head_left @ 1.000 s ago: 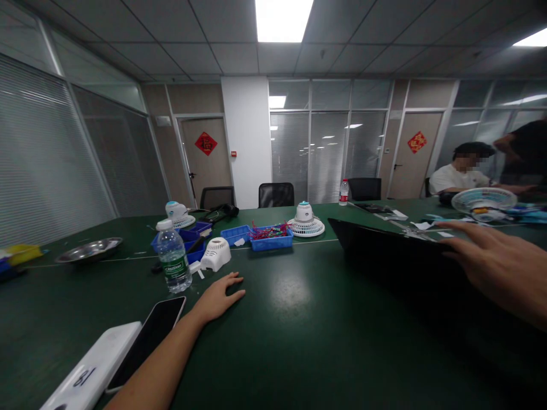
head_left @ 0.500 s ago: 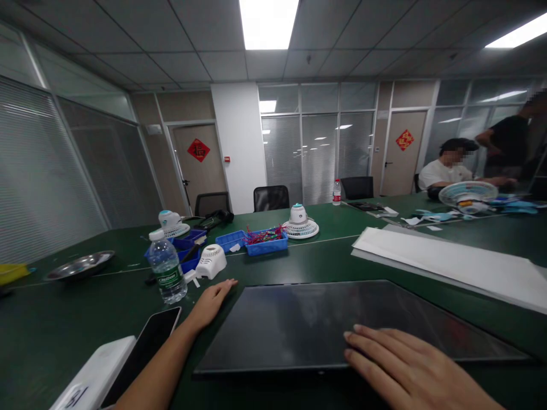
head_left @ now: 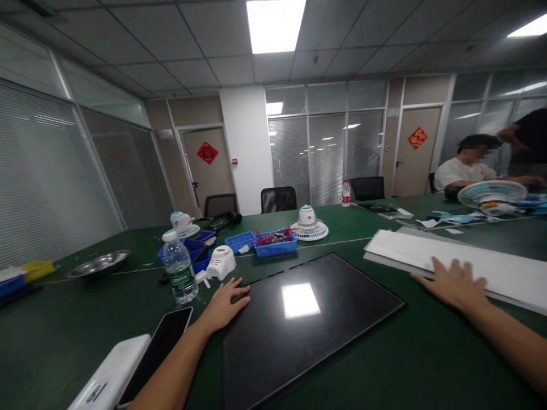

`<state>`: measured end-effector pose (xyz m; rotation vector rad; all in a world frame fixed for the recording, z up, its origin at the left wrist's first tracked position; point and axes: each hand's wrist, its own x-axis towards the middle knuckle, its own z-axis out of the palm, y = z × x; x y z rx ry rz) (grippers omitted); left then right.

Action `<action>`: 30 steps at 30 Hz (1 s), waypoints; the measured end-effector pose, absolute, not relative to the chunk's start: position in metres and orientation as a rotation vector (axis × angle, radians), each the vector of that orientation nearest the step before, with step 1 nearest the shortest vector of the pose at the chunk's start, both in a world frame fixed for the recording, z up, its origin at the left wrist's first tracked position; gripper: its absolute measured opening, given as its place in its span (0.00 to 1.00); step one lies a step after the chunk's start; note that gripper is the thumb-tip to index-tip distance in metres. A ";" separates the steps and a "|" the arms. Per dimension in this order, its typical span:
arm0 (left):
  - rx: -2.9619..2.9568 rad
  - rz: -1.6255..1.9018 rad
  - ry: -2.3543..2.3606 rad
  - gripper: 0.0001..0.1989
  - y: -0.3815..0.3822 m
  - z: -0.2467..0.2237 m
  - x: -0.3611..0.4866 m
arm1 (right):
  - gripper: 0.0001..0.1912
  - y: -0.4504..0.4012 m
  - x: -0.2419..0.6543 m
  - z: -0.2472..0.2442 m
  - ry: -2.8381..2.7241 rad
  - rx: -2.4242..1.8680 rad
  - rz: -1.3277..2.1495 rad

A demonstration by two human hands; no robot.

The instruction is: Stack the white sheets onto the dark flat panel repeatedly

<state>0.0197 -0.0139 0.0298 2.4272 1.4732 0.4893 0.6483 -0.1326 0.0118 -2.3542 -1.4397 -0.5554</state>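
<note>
A flat black screen panel (head_left: 273,341) lies on the green table at an angle, a ceiling light mirrored in its glossy face. My left hand (head_left: 225,306) is open at the panel's left edge, fingertips spread over the rim. To the right, well apart from the panel, my right hand (head_left: 457,283) is open with its fingers spread, at the near edge of a stack of white sheets (head_left: 504,270). Whether it touches the sheets I cannot tell. Beyond my left hand stands a white vented plastic housing (head_left: 221,262).
A water bottle (head_left: 179,270), a phone (head_left: 160,347) and a white box (head_left: 111,373) are on the left. Farther back are a blue tray of wires (head_left: 276,246), a white fan part (head_left: 308,228) and a metal dish (head_left: 100,263). A person (head_left: 464,165) sits at the far right.
The panel has turned on the table and now lies at a slant. My right hand has left its surface and moved right and away to the sheets. My left hand's fingers have spread onto its edge.
</note>
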 end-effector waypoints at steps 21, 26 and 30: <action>2.470 0.380 1.690 0.43 -0.024 0.019 0.042 | 0.37 -0.126 0.678 -0.023 -1.541 -2.409 -0.355; 2.485 0.392 1.576 0.41 -0.027 0.026 0.029 | 0.30 -0.124 0.675 -0.019 -1.727 -2.259 -0.332; 2.435 0.499 1.565 0.36 -0.026 0.027 0.025 | 0.27 -0.122 0.671 -0.023 -1.736 -2.174 -0.432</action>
